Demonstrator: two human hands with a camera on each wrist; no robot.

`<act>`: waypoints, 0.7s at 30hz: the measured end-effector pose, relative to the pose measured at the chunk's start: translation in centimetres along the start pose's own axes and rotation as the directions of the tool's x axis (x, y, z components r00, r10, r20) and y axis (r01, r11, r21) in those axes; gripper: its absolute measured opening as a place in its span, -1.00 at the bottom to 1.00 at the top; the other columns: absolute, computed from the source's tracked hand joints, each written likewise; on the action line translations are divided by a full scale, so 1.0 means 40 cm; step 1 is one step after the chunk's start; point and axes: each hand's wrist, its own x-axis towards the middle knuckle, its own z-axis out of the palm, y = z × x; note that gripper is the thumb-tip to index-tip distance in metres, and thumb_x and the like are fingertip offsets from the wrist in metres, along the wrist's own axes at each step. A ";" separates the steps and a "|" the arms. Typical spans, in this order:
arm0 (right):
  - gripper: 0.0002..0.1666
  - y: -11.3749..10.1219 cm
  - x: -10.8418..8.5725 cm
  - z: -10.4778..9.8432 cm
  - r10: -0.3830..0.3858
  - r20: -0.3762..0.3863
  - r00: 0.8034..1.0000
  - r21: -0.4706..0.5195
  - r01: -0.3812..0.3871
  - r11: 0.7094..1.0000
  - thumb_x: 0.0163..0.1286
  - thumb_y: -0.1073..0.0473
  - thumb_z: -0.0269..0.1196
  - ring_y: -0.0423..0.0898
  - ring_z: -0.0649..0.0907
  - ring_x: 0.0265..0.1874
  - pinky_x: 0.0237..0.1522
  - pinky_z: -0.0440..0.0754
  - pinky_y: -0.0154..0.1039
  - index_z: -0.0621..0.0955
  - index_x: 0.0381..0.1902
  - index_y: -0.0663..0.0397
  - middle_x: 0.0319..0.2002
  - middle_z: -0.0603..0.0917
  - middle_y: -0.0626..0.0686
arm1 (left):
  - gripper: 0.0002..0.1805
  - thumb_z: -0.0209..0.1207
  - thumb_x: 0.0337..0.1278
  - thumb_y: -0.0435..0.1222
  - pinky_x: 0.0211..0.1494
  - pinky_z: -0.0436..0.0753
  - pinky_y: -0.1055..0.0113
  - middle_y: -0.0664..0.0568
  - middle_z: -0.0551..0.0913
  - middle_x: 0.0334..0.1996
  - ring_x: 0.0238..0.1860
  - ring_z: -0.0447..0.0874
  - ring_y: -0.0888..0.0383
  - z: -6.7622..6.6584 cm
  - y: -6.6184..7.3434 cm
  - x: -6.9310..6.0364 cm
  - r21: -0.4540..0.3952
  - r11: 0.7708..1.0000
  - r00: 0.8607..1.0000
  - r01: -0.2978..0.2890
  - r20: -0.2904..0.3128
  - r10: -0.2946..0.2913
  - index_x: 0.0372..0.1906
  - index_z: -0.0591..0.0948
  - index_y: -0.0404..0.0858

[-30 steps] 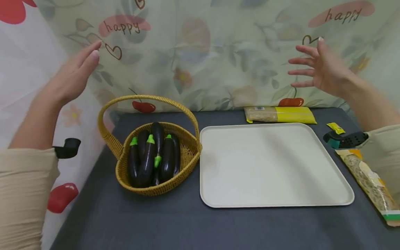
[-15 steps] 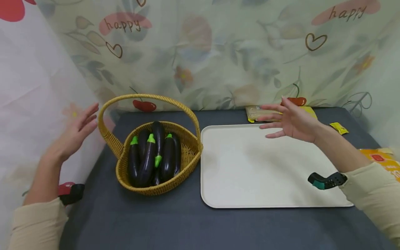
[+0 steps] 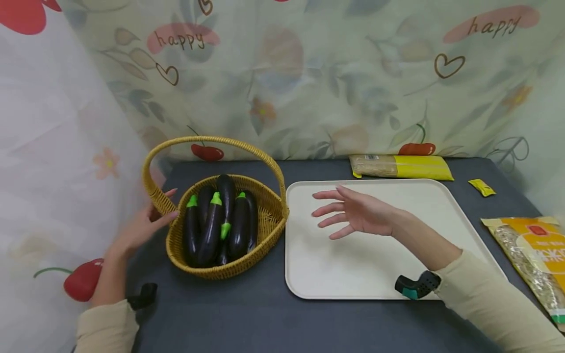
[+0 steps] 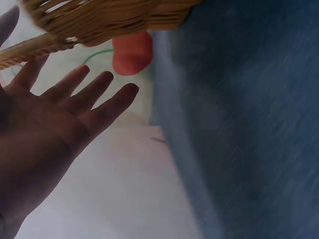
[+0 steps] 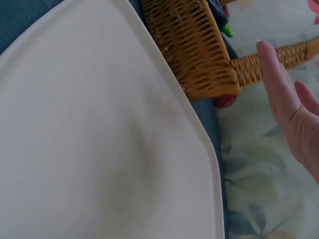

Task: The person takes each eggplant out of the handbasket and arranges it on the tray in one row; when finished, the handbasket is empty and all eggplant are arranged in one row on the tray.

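A woven basket (image 3: 225, 272) with a tall arched handle stands on the left of the table and holds several dark purple eggplants (image 3: 209, 235) with green caps. At the basket's left side is my left hand (image 3: 139, 228), fingers spread near the foot of the handle; whether it touches is hard to tell. The left wrist view shows those fingers (image 4: 102, 107) extended, just below the wickerwork. Over the white tray (image 3: 309, 279) hovers my right hand (image 3: 364, 213), its fingers straight and apart, holding nothing. In the right wrist view that hand (image 5: 294, 109) appears beside the basket handle.
Behind the tray lies a yellow package of noodle-like strands (image 3: 403, 166). A small yellow packet (image 3: 482, 187) and an orange-labelled bag (image 3: 529, 260) lie to the right. Printed curtains (image 3: 282, 98) hang behind and at the left of the dark tabletop (image 3: 247, 318).
Both hands have come down from in front of the curtain. The left hand moved right, to the basket handle's foot; the right moved left, over the tray. Basket and tray stayed put.
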 end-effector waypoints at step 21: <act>-0.37 0.037 0.258 0.225 0.071 -0.016 0.997 0.064 -0.070 0.995 0.55 -0.04 -0.09 0.16 0.46 0.17 0.02 0.51 0.08 0.19 0.45 0.13 0.23 0.40 0.23 | -0.27 0.03 0.39 -0.07 0.01 0.39 0.50 -0.25 0.10 0.42 0.31 0.15 -0.07 0.061 -0.068 0.021 -0.239 0.963 0.992 0.122 -0.006 -0.127 0.51 0.05 -0.22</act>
